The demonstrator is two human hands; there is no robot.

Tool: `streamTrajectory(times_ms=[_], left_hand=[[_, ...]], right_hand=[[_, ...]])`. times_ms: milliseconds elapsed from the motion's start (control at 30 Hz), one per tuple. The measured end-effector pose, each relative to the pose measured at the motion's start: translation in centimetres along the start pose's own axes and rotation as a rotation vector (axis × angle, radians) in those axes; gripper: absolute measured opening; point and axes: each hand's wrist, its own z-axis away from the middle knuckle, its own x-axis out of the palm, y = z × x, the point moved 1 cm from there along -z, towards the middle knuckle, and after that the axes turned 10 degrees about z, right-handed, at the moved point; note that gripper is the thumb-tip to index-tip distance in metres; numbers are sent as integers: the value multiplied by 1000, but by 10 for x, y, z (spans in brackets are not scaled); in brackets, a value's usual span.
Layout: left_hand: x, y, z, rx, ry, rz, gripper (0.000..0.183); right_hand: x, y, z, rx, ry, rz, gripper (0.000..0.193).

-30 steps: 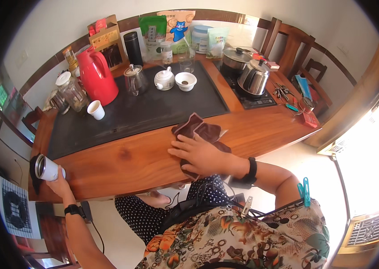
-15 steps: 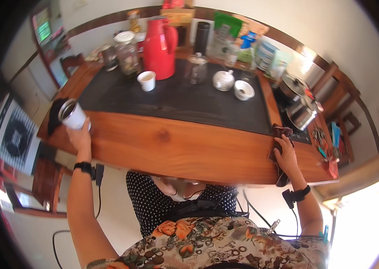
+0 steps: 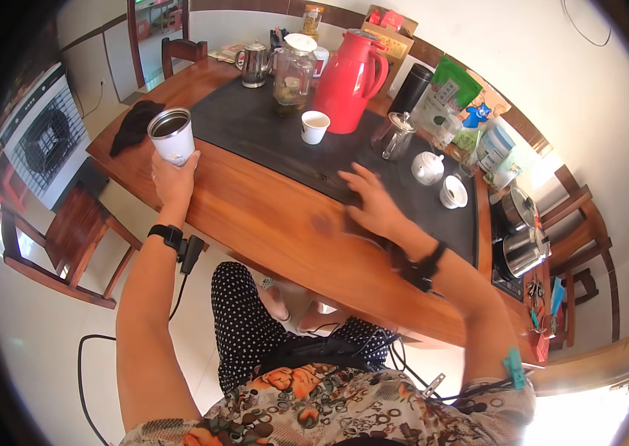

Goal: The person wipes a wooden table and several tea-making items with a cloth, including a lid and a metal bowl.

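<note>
My left hand (image 3: 173, 178) is wrapped round a white tumbler (image 3: 173, 149) with a steel rim, upright at the table's left end. Its inside looks dark. Beside it lies a black cloth (image 3: 136, 126). My right hand (image 3: 374, 204), slightly blurred, is over the table's middle near the edge of the black inlay, fingers spread. Nothing shows between its fingers; what is under the palm is hidden. Ahead of it stand a white paper cup (image 3: 315, 127), a glass pot (image 3: 393, 137) with a metal lid, a white teapot (image 3: 427, 168) and a small white cup (image 3: 453, 192).
A red thermos jug (image 3: 344, 89), a glass jar (image 3: 292, 78) and a steel pot (image 3: 254, 65) stand at the back. Bags and a black flask (image 3: 411, 88) line the wall. Steel pots (image 3: 525, 251) sit at the right end. A wooden chair (image 3: 69, 241) is at left.
My right hand has left the table's right end, where it rested on a dark brown cloth, and moved left to the middle. That cloth no longer shows. My left hand keeps the tumbler; the view has turned.
</note>
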Motion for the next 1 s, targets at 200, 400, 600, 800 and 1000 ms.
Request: streamTrajectory(times_ms=[200,400,600,800,1000], left_hand=[[2,4,5,-29,-4,-19,78],[3,-6,3,46,-22,24,75],[2,1,3,25,-30,24,75],[0,7,3,-10,-29,31,71],[-1,4,4,-14,-2,48,69]], right_hand=[[32,-31,-53,-96,193,48,63],[-25,34,28,-20,-53,358,39],[-84,43,119,285,-213,489,41],[-47,19,50,213,-238,400,46],[40,-17,-95,-11,-237,390,48]])
